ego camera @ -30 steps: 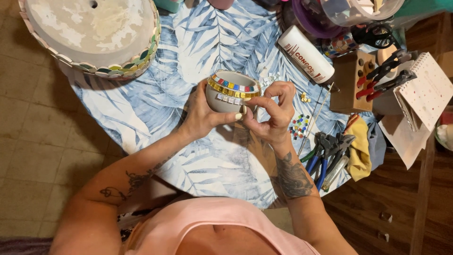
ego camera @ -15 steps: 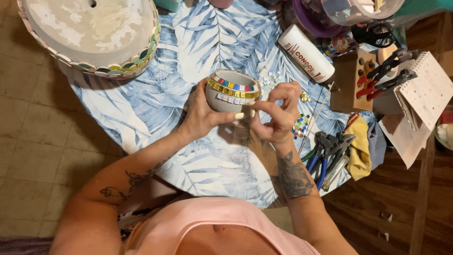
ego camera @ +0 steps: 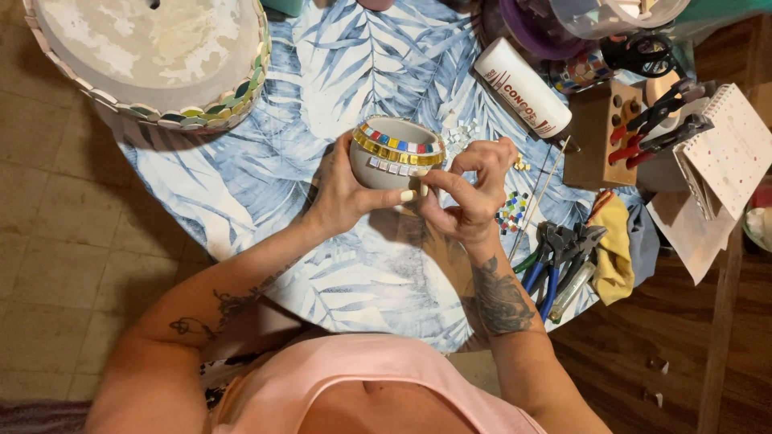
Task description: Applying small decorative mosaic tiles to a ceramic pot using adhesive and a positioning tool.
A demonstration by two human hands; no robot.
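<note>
Grey mosaic bowl (ego camera: 392,165): left hand (ego camera: 342,193) is gripping it; right hand (ego camera: 470,193), fingers pinched, is pressing a tile; next needs steady alignment.

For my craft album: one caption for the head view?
Left hand cradles a small mosaic pot while the right hand presses a tile to its side, above a leaf-print tablecloth.

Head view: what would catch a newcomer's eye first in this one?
At the centre, the left hand cups a small grey bowl ringed with coloured and gold mosaic tiles, while the right hand pinches at its tiled side. Top left, a large upturned pot edged with mosaic sits on the blue leaf-print tablecloth. To the right lie blue-handled pliers and a white tube.
</note>
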